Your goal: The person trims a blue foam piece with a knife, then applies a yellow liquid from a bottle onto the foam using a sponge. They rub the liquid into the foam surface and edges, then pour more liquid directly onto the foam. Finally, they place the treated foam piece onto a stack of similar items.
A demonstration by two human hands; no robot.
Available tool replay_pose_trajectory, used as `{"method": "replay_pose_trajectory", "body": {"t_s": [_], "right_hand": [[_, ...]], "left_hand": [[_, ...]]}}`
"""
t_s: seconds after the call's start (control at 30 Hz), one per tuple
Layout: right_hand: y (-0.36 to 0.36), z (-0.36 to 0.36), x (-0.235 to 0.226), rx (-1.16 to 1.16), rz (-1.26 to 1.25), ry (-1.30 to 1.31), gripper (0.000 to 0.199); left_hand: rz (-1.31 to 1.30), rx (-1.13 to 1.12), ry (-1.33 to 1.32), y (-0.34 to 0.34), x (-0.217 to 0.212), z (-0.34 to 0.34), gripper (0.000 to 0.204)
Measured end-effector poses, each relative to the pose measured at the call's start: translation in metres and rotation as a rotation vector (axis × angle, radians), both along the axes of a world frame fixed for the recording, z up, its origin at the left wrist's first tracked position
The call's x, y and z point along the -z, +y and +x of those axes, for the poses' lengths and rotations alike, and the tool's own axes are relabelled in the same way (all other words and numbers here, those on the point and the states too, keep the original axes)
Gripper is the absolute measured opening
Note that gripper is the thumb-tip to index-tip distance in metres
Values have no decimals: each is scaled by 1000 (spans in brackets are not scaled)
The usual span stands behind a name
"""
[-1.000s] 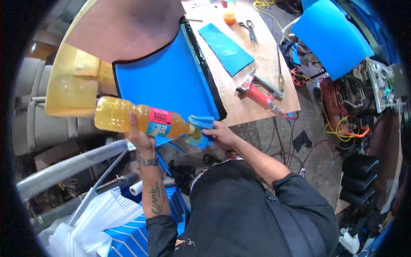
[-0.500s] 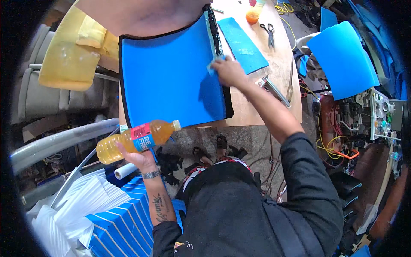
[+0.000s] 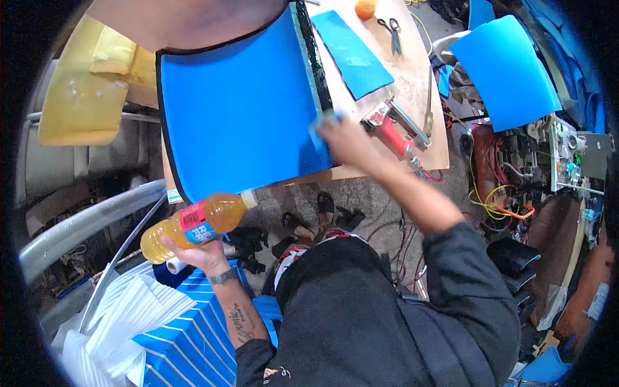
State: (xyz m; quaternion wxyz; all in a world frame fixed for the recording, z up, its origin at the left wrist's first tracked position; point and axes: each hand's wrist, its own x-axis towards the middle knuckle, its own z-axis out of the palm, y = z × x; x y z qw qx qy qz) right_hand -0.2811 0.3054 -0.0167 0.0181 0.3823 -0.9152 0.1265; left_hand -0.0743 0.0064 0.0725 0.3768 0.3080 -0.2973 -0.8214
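Observation:
A clear plastic bottle of amber liquid lies tilted in my left hand, its pale cap toward the table. My right hand, smeared by motion, pinches a small blue foam scrap. That scrap is against the right border of a large blue foam panel. Black edging runs along the panel, and the stretch at the upper right looks wet and shiny. Just right of my right hand lies a red-handled staple gun with a hose.
On the wooden table are a blue foam strip, black scissors and an orange round object. Yellow foam stands at left, above grey seats. Metal tubing crosses the lower left. Hoses lie on the floor.
My right hand and the foam scrap have slid down the panel's right border toward me. The bottle has dropped slightly in view. The view has shifted, and the staple gun shows more fully.

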Motion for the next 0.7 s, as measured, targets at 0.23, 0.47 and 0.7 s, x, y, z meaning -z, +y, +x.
{"method": "replay_pose_trajectory", "body": {"t_s": [0.23,0.47,0.7], "right_hand": [[-1,16,-73,75,-65,-163,34],[-57,-173,-64,209,-172,246,30],[-33,-34,-6,-56,64,162,14]], "left_hand": [[7,-57,-162,-10,1,12,67],[-1,-7,-142,-14,1,14,68],[-21,-106,-167,-29,12,56,69]]}}
